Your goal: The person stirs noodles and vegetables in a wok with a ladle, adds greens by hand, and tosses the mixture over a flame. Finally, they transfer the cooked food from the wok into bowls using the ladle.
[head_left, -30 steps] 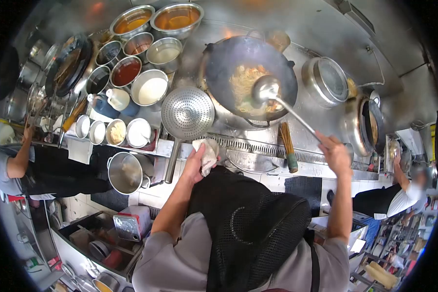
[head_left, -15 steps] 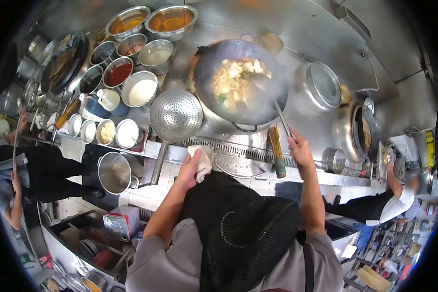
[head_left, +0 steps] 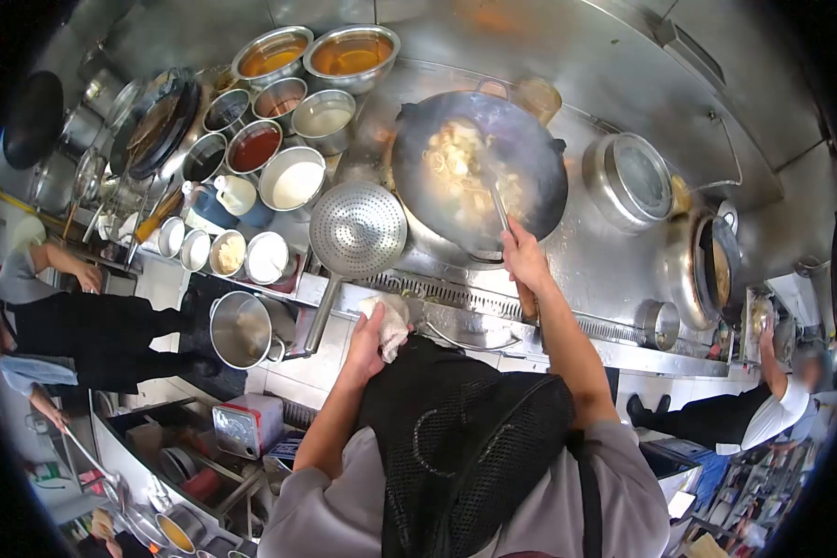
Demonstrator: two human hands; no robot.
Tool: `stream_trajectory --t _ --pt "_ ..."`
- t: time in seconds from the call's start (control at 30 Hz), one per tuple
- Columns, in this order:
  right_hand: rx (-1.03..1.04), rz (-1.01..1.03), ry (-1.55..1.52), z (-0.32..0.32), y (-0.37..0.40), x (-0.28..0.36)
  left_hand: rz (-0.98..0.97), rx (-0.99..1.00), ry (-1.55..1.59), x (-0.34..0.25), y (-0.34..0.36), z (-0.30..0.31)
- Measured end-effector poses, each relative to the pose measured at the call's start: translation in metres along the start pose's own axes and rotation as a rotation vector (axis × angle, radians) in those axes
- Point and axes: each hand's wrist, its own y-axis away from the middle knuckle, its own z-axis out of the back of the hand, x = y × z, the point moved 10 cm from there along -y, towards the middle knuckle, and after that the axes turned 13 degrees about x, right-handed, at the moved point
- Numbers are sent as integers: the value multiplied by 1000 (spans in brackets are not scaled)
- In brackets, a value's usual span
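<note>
My right hand [head_left: 527,260] is closed around the handle of a metal wok ladle [head_left: 498,197]. A brown handle end shows below my fist. The ladle's head is down in the noodles [head_left: 458,166], blurred by steam. They lie with pale chunks in a large dark wok [head_left: 422,209] on the range. In front of my body, my left hand [head_left: 366,339] grips a folded whitish cloth [head_left: 393,327], off the wok. Just beyond that hand, a perforated strainer [head_left: 358,229] rests at the range edge, its handle pointing toward me.
Sauce pots [head_left: 254,147] and bowls of amber liquid [head_left: 352,54] crowd the back left. A deep pot [head_left: 241,329] stands lower left. To the right are a lidded pot [head_left: 634,181] and a small metal pot [head_left: 658,324]. Co-workers stand left [head_left: 93,325] and right [head_left: 716,418].
My right hand has moved forward and left with the ladle, whose head has gone from the wok's right side into the noodles. The view has shifted slightly. My left hand still holds the cloth.
</note>
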Motion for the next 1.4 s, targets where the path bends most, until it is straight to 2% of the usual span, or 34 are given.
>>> stream_trajectory --t 0.07,0.1,0.17,0.2,0.27,0.4,0.5,0.6,0.67,0.7,0.77,0.8,0.83,0.87,0.9,0.97,1.0,1.03,1.1,1.13,1.2,1.33,1.4 --pt "41 -15 291 7 15 1 6 22 -12 4 -2 2" --pt "40 -20 288 18 19 -16 10 46 -5 5 -6 1" --pt "-135 658 781 25 55 13 18 70 4 6 -10 -3" --pt "-134 654 781 37 68 9 4 61 12 4 -11 -4" --pt "-65 335 940 60 86 -5 -6 49 24 1 -12 -7" --pt "-129 219 1142 98 132 22 -7 -26 12 0 -17 -5" --pt "-196 166 1240 119 174 74 29 -50 -5 7 -24 6" --pt "-158 2 1144 134 211 126 6 9 8 7 -31 -5" --pt "-124 -163 1092 140 227 143 26 9 4 7 -32 -11" --pt "-123 -168 1097 143 228 139 36 16 -2 9 -34 -14" --pt "-63 -97 1026 143 225 122 36 21 5 11 -36 -17" --pt "-64 -174 994 145 214 102 35 23 6 12 -37 -18" --pt "-39 -84 955 145 195 77 32 29 13 14 -39 -18" --pt "-27 -183 874 140 173 53 43 38 19 17 -41 -16" --pt "-25 -147 776 134 150 23 55 48 24 21 -40 -16" --pt "-114 81 390 122 105 -53 55 57 15 20 -39 -20" --pt "-103 -63 304 105 93 -68 58 56 0 20 -38 -22" --pt "-122 -24 274 90 84 -68 49 57 3 18 -36 -23" --pt "-116 -148 140 69 88 -44 58 69 -6 15 -31 -22" --pt "-114 -145 135 67 89 -48 51 46 -7 13 -29 -16" --pt "-328 53 345 80 104 -33 18 7 -2 10 -24 -7" --pt "-355 13 511 95 139 -42 -25 -62 39 2 -15 7" --pt "-407 246 642 97 147 -44 -15 -40 39 3 -15 11"
